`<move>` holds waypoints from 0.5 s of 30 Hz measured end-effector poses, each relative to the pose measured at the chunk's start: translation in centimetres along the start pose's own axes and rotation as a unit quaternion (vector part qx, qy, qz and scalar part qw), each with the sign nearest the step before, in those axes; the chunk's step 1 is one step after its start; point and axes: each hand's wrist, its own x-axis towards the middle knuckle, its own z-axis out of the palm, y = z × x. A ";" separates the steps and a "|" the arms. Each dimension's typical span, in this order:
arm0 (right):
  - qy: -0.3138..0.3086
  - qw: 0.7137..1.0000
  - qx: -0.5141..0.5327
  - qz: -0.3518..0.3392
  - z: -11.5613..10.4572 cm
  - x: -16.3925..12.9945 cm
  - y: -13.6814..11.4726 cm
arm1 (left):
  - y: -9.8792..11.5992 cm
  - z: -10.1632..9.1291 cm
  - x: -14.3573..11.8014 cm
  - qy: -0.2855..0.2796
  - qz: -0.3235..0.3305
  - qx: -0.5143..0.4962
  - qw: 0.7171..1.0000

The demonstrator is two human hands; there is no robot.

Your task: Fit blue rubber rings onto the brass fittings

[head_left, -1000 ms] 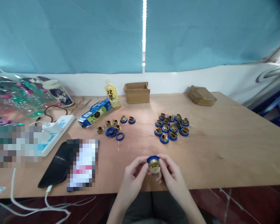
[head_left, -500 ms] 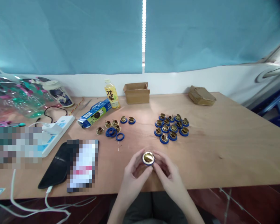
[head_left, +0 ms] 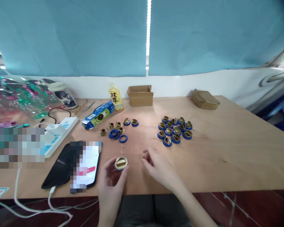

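My left hand [head_left: 111, 179] pinches a round brass fitting [head_left: 121, 163] with a blue ring around its edge, held just above the front of the table. My right hand [head_left: 157, 165] hovers to the right of it, fingers half curled and slightly apart, with nothing visible in them. Beyond my left hand lie loose blue rings [head_left: 123, 138] and several brass fittings without rings [head_left: 103, 132]. Behind them sit two ringed fittings [head_left: 134, 122]. A cluster of ringed brass fittings [head_left: 176, 138] stands farther back, to the right of centre.
A small open cardboard box [head_left: 141, 97], a yellow drink bottle [head_left: 116, 97] and a blue carton [head_left: 98, 115] stand toward the back. At left are a power strip [head_left: 63, 129], phones [head_left: 61, 167], cables and clear plastic bottles [head_left: 30, 97]. A brown package [head_left: 205, 99] lies back right.
Both hands were together on the ringed brass fitting. My left hand has carried it leftward, while my right hand has let go and stays near the middle.
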 end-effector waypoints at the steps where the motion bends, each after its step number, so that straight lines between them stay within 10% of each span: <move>1: -0.017 0.999 -0.032 -0.005 0.4 0.9 -0.8 | 0.1 -0.4 0.1 0.025 0.008 -0.003 1.000; 7: -0.084 0.983 -0.159 0.047 3.8 5.1 -5.4 | 0.6 -1.9 0.7 0.102 0.049 -0.036 0.993; 15: -0.111 0.980 -0.150 0.070 5.0 7.6 -6.6 | 1.1 -1.7 0.5 0.058 0.028 -0.068 0.996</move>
